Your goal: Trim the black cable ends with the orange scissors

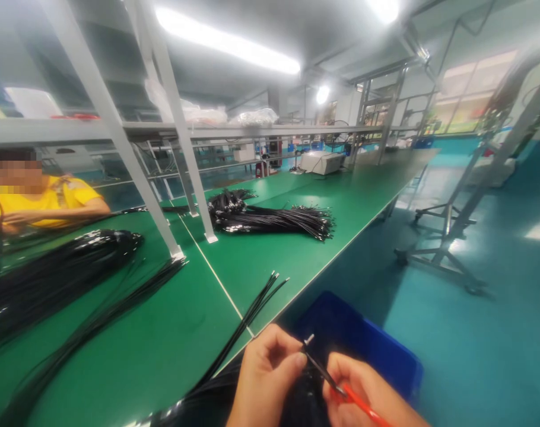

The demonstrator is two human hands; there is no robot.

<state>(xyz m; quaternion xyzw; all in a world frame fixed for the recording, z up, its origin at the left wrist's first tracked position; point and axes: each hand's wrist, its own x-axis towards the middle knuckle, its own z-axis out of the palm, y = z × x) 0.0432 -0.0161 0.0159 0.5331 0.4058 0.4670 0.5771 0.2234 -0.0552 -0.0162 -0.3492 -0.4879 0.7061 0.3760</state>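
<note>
My left hand [269, 373] is closed in a pinch on a black cable, whose pale bare end [310, 340] sticks out past the thumb and forefinger. In my right hand [356, 379] is a red-handled tool [361, 404] with a slim dark metal tip; its exact kind is not clear. The tip reaches to the cable just beside my left fingertips. Several black cables [252, 311] lie by my left wrist, their stripped ends over the table edge line. More dark cable lies under my hands, partly hidden.
A green table [163, 332] bears a cable bundle [274, 220], a large cable coil [69, 267] and loose cables [118, 305]. White shelf posts [185, 136] rise from it. A blue bin [381, 344] stands below right. A person in yellow [74, 198] works at far left.
</note>
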